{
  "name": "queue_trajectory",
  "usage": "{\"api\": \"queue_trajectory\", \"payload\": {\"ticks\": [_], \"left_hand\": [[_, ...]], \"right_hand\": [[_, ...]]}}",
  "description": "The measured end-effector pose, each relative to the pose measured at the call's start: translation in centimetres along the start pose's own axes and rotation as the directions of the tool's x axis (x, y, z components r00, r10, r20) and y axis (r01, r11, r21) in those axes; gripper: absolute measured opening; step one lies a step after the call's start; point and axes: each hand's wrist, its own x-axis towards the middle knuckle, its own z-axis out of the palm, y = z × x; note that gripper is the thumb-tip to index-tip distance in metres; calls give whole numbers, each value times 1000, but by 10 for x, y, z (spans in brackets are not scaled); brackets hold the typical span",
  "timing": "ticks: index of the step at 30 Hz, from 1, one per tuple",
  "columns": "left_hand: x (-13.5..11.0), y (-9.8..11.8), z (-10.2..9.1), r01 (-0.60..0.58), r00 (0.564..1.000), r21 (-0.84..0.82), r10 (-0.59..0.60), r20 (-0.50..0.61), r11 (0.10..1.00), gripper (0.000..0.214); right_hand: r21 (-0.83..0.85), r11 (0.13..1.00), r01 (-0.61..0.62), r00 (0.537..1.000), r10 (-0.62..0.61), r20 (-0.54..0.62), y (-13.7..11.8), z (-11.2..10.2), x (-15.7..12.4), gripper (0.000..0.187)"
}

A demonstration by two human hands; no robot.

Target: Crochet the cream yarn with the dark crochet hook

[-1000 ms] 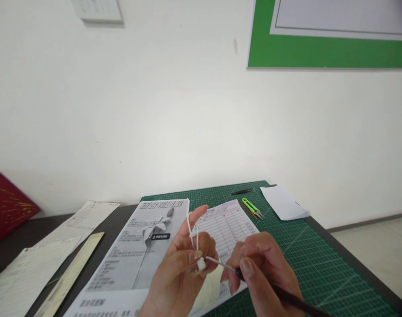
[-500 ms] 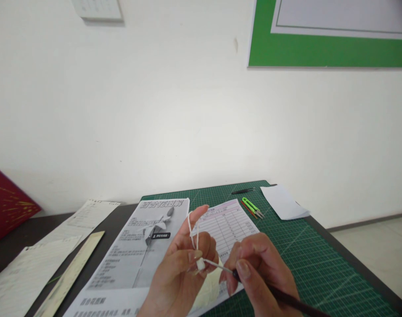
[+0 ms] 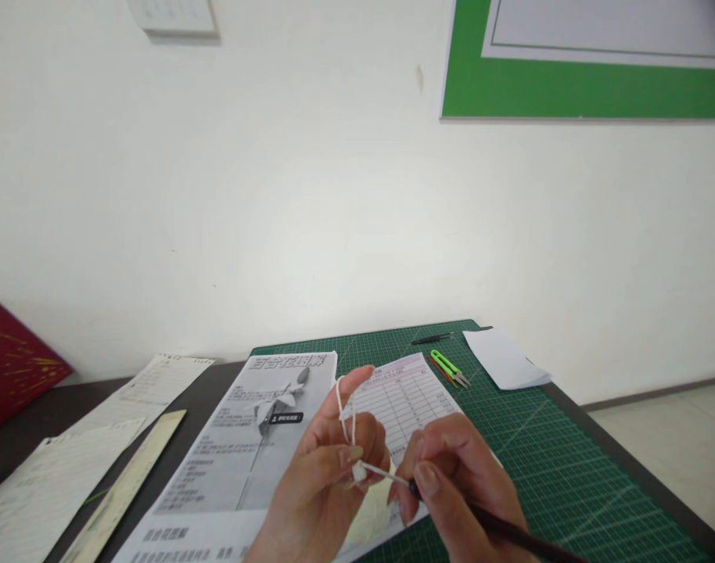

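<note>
A small white crochet piece (image 3: 358,471) is pinched between the thumb and fingers of my left hand (image 3: 325,477). White yarn (image 3: 342,410) loops around its raised index finger and runs down to the piece. My right hand (image 3: 460,481) is closed around the dark handle of a crochet hook (image 3: 504,525). The hook's thin metal shaft points left, and its tip meets the white piece; whether it is through a stitch is too small to tell. Below the hands, a pale yarn bundle (image 3: 369,516) is partly hidden.
A green cutting mat (image 3: 545,461) bears a ruled form (image 3: 410,391), green thread snips (image 3: 445,363), black tweezers (image 3: 432,339) and white paper (image 3: 504,360). A printed sheet with a flower (image 3: 217,469), a ruler (image 3: 128,485) and handwritten pages (image 3: 52,477) lie left.
My right hand and the crochet hook have shifted slightly left, closer to the white piece. My left hand has barely moved and keeps its hold.
</note>
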Motion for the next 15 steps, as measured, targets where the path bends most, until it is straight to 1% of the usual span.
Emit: {"api": "queue_trajectory", "payload": {"ticks": [8, 15], "left_hand": [[0, 0, 1, -1, 1000, -1, 1, -15, 1000, 49], [1, 1, 0, 12, 1000, 7, -11, -24, 1000, 50]], "right_hand": [[17, 998, -57, 998, 56, 37, -4, 1, 1, 23], [59, 997, -56, 997, 52, 60, -5, -2, 3, 20]]}}
